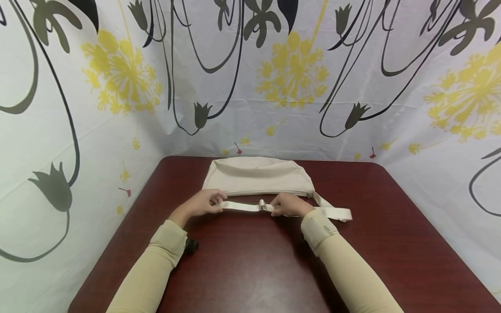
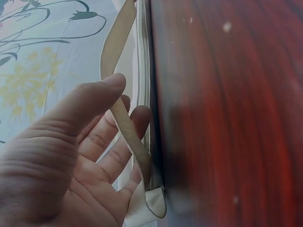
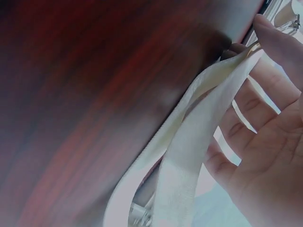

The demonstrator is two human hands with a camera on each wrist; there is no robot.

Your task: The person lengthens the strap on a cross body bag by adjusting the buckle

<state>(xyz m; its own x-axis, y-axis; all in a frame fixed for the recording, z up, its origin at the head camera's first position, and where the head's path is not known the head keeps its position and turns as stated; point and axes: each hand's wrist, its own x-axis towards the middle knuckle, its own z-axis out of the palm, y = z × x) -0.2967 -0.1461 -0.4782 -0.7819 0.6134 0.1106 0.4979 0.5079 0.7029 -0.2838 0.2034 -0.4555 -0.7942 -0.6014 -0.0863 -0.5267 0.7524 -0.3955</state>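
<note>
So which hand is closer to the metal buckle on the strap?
Right. The right hand sits directly beside the buckle, fingers on the strap there. The left hand holds the strap further along, nearer the bag's left end.

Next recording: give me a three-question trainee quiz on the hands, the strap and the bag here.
1. True or false: the bag lies flat on the table.
2. What does the left hand hold? A) strap B) zipper pull C) nothing
3. Fill in: the metal buckle on the strap sits right beside the ____ hand.

Key
1. True.
2. A: thumb and fingers close round the strap.
3. Right: the right hand holds the strap next to the buckle.
</note>
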